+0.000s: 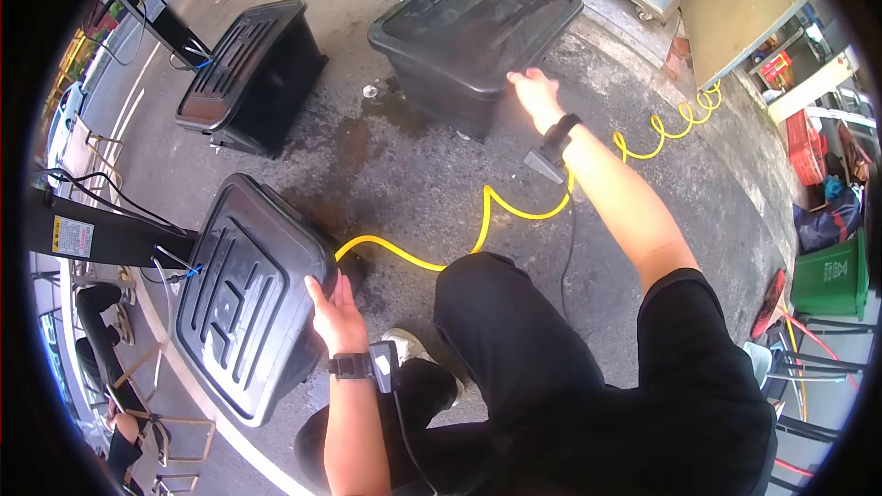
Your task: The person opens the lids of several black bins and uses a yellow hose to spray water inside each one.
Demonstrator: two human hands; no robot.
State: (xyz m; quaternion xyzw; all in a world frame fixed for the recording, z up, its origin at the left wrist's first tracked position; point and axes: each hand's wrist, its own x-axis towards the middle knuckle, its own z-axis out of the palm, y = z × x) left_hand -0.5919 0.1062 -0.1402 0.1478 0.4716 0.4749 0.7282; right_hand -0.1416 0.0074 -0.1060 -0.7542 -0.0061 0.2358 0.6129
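My left hand (339, 320) is at the near black lidded bin (243, 298), thumb over the lid's edge and fingers along its outer side. This bin is tilted, its ribbed lid facing me. Stretched out ahead, my right hand (538, 99) has bent fingers against the front corner of a larger black lidded bin (478, 28); part of that contact is hidden. Both wrists carry a black strap with a small box, the left box (385, 367) and the right box (545, 165). Behind the near bin, a dark post (110, 230) bears a warning label.
A third black lidded bin (253, 78) stands ahead left. A coiled yellow hose (482, 220) crosses the pavement in front of my knees. To the right are a green bin (831, 280), a red crate (806, 147) and a broom (770, 303). Another person's legs (101, 331) show at left.
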